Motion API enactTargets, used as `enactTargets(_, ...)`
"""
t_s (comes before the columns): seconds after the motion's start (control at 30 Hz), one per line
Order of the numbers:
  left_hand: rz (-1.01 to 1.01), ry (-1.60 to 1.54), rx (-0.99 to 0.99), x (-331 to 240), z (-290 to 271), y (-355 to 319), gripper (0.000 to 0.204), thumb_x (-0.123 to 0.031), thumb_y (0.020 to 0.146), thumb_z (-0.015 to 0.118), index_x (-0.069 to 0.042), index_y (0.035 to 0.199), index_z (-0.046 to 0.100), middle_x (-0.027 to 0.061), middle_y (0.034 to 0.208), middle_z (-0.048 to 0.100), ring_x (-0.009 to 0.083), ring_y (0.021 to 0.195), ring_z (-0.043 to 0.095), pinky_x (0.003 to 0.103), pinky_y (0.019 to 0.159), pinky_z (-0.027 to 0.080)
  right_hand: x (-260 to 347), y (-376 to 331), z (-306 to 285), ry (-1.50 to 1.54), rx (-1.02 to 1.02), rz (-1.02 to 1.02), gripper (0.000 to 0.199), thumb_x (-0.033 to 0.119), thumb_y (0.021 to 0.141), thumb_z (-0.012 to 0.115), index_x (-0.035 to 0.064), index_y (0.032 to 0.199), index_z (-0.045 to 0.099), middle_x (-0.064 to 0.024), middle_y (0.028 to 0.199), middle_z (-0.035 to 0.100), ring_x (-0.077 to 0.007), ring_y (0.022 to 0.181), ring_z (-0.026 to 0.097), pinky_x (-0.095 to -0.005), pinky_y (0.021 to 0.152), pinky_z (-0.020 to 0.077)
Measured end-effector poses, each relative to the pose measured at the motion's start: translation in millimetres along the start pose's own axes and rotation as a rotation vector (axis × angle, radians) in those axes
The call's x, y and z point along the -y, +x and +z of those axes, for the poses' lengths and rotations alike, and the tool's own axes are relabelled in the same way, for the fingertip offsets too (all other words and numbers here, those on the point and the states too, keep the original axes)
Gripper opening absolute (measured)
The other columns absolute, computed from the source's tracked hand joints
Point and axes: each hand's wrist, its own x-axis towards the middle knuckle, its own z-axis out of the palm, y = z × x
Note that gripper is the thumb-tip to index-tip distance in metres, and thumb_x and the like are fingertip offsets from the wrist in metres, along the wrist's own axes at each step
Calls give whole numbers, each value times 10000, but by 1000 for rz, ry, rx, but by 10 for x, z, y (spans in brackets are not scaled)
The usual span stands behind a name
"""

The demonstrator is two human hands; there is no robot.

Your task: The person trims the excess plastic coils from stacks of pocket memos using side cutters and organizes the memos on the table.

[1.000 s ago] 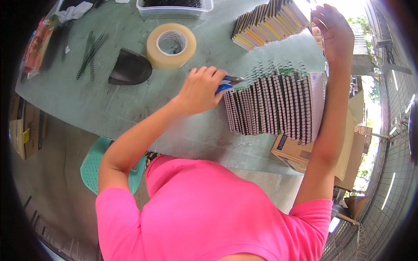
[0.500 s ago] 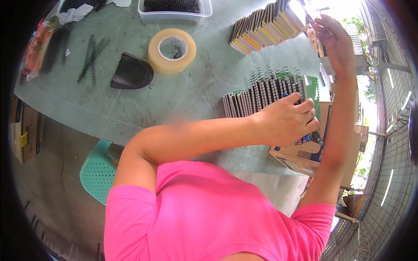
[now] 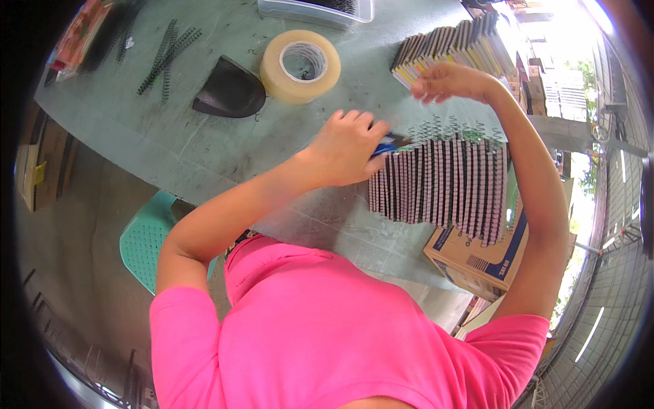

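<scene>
My left hand (image 3: 346, 148) is closed round blue-handled pliers (image 3: 387, 146), whose dark jaws point right toward a row of spiral-bound notebooks (image 3: 436, 180). Loose wire coil ends stick up along that row's far edge. Over the table beyond the notebooks is my right hand (image 3: 449, 82), fingers loosely apart, slightly blurred, with nothing visible in them. Just behind it stands a second row of notebooks (image 3: 456, 48) with pale and yellow page edges. I cannot tell whether the right hand touches it.
A roll of clear tape (image 3: 300, 66), a black curved plastic piece (image 3: 230, 88) and loose black coils (image 3: 165, 58) lie on the green table (image 3: 197, 160). A clear tub (image 3: 317, 13) of coils sits at the back. Cardboard box (image 3: 477, 255) lower right; teal chair (image 3: 146, 238) lower left.
My left hand has moved left with the pliers, from the notebooks' right side to their left end. The right hand has come down and left. The view has shifted a little.
</scene>
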Motion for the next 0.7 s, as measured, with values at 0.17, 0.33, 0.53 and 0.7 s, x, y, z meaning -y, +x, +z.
enactTargets(0.17, 16, 135, 4, 43, 193, -72, 447, -277, 679, 685, -77, 1057, 557, 94, 904, 562, 259, 877, 536, 387, 737, 390, 111, -17, -46, 68, 243, 61, 529, 478, 838, 593, 27, 1114, 584, -90, 1051, 626, -190, 964, 606, -301, 832, 478)
enactTargets(0.33, 55, 166, 2, 94, 287, 32, 466, -280, 657, 699, -81, 1055, 559, 90, 905, 557, 250, 876, 528, 380, 744, 386, 135, 139, -5, 43, 231, 66, 493, 456, 843, 595, 31, 1092, 597, -82, 1051, 625, -185, 959, 608, -300, 818, 483)
enactTargets(0.53, 72, 164, 17, 81, 271, 81, 479, -276, 644, 707, -82, 1059, 569, 82, 893, 549, 240, 875, 524, 378, 749, 385, 128, 304, 212, 28, 325, 50, 449, 427, 854, 591, 43, 1086, 610, -52, 1018, 629, -159, 938, 611, -300, 810, 483)
enactTargets(0.7, 90, 183, 19, 81, 261, 103, 496, -271, 644, 707, -78, 1082, 574, 84, 896, 552, 237, 877, 523, 378, 755, 388, 312, 202, 107, -54, 145, -35, 405, 392, 862, 594, 36, 1052, 622, -57, 995, 629, -152, 893, 608, -301, 785, 480)
